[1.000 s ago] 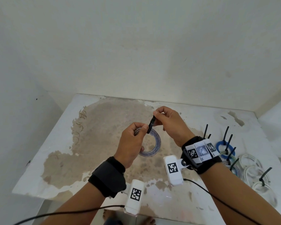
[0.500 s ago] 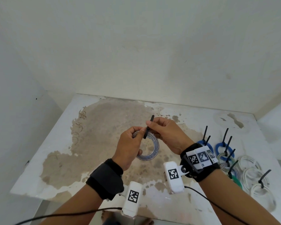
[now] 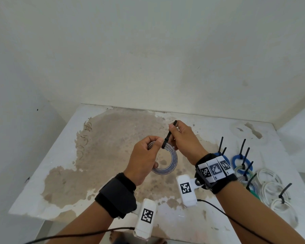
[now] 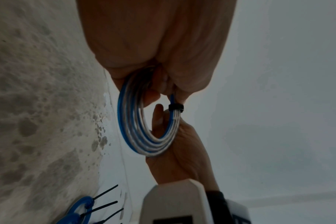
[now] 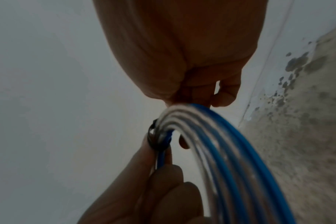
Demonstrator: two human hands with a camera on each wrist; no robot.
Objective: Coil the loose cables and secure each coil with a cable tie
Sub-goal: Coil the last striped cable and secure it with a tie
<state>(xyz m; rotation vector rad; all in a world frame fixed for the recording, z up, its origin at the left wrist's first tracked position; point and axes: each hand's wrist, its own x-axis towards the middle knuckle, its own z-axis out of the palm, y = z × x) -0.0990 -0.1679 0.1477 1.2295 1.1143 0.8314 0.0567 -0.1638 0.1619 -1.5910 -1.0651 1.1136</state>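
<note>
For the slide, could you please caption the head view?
Left hand holds a blue-and-white cable coil while the right hand pulls a black cable tie around it.

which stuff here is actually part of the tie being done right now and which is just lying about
In use:
- blue and white coil, held by the left hand
- black cable tie around it, tail pinched by the right hand

Lying about:
- already tied coils at the right of the table

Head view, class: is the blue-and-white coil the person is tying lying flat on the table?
No: the left hand holds the blue-and-white coil up above the table while the right hand pulls the black cable tie.
</note>
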